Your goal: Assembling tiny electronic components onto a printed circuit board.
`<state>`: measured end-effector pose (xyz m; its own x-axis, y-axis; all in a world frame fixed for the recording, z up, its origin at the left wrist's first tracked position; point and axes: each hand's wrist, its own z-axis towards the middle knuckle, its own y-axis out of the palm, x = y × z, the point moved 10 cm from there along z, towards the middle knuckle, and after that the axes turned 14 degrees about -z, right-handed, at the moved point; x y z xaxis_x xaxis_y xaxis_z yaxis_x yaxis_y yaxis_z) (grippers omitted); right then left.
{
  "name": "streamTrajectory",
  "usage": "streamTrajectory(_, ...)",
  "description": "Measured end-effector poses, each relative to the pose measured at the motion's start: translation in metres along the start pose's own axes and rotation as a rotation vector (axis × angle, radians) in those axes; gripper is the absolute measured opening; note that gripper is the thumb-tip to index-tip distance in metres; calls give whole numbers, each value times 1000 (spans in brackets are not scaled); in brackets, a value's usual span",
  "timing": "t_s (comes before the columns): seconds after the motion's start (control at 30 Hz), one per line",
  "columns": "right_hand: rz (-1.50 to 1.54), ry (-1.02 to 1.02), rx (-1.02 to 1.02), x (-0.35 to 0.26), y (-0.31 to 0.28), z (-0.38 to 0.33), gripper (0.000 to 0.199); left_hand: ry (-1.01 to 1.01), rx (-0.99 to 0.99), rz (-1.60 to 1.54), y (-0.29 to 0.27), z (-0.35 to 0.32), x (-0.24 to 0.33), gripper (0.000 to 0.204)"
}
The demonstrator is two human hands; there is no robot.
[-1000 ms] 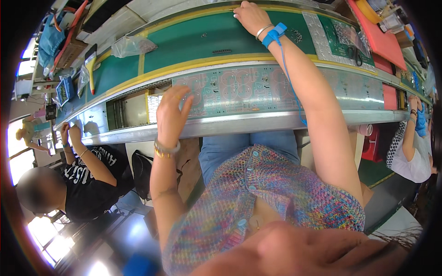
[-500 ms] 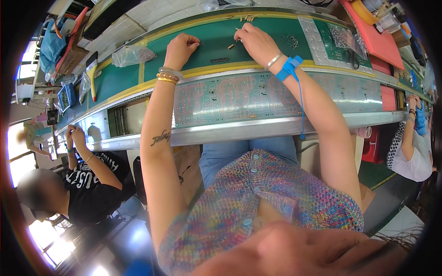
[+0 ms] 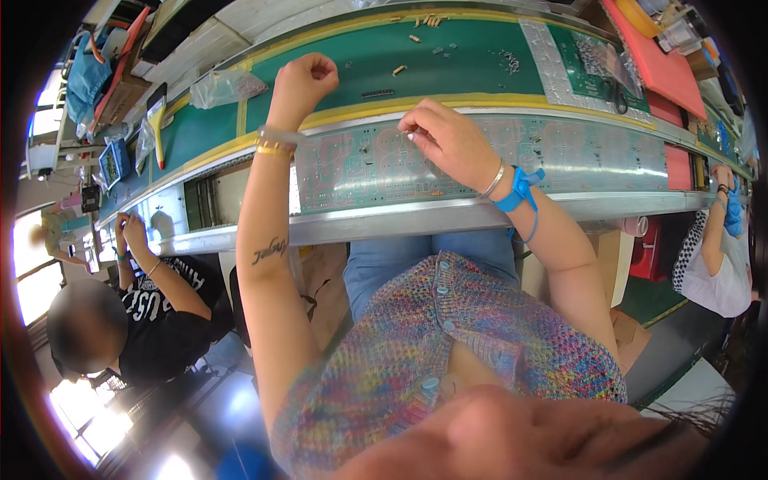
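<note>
My left hand [image 3: 304,86] is above the green mat [image 3: 336,90], its fingers curled in with thumb and fingertips close together. Whatever it may hold is too small or hidden to tell. My right hand [image 3: 452,146] hovers over a long green circuit board [image 3: 352,180], thumb and fingers pinched. A tiny bit shows at its fingertips, but I cannot make out its kind. On the mat beyond the hands lie a tan cylindrical component [image 3: 399,70], several more tan cylinders [image 3: 432,21], a black strip-shaped part [image 3: 378,94] and a scatter of small metal parts [image 3: 509,62].
The board sits in a metal rail [image 3: 384,220] along the bench front. A clear plastic bag [image 3: 226,90] and a yellow-handled brush [image 3: 157,132] lie to the left; a pink foam sheet [image 3: 656,60] is at the right. Co-workers sit on both sides.
My right hand has come back from the tan cylinders on the mat to above the circuit board. My left hand has shifted slightly left, away from the small bits on the mat.
</note>
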<state>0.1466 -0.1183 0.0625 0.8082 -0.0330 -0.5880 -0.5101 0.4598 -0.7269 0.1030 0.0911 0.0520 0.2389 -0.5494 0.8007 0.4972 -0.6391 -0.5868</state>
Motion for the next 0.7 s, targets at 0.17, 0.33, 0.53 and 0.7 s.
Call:
streamTrajectory(0.17,23,3,-42,0,7,-2,16,-193,-80,-280,8,-108,5,10)
streamTrajectory(0.33,42,-12,-57,-3,12,-3,16,-174,-71,-266,25,-168,8,11)
streamTrajectory(0.53,51,2,-57,5,18,-2,16,-62,-30,-100,35,-179,22,12)
streamTrajectory(0.7,41,27,-61,12,21,-5,15,-45,16,-6,34,-178,23,10)
